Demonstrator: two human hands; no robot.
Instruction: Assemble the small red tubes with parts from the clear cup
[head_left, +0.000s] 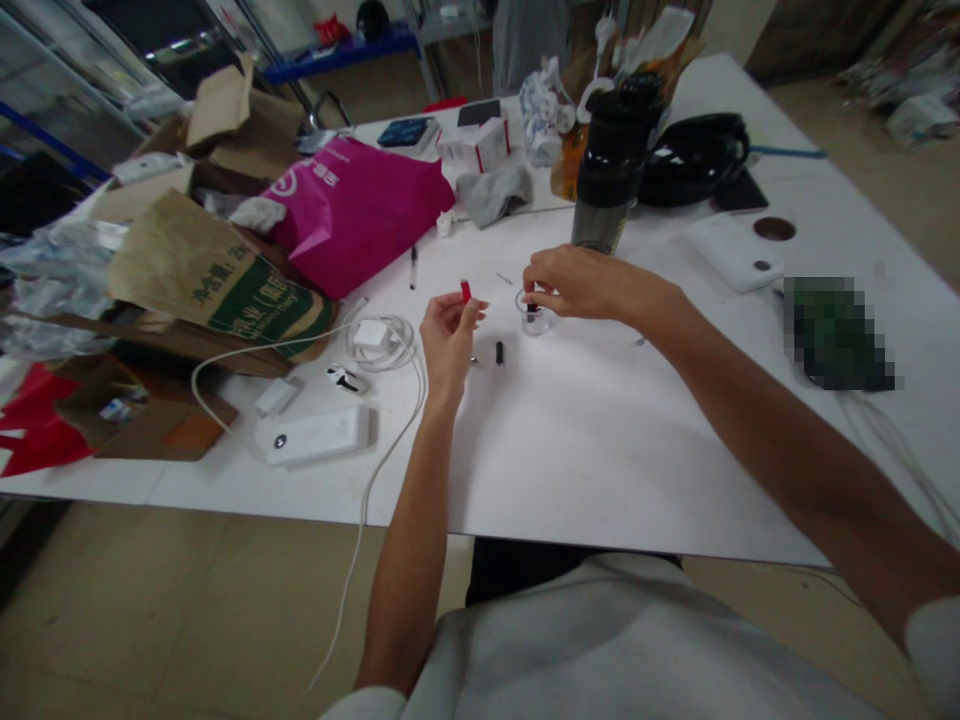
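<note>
My left hand [448, 335] pinches a small red cylindrical piece [466, 291] between thumb and fingers, above the table. My right hand [559, 280] is palm down, its fingers curled at the rim of a small clear cup [537, 322]. Something dark shows inside the cup, just under these fingertips; what they grip is hidden. On the table between the hands lies a short black cylinder [499, 353]. A tiny metallic piece [474, 359] lies close to my left hand. Behind them is a thin, pin-like piece [505, 279].
Behind my right hand stands a dark water bottle [606, 170]. On the left are a white cable [405, 345], a white power bank [319, 437], a magenta bag [360, 205] and a brown paper bag [217, 275]. A pen [413, 268] lies farther back. A blurred-out green object [836, 335] is at right.
</note>
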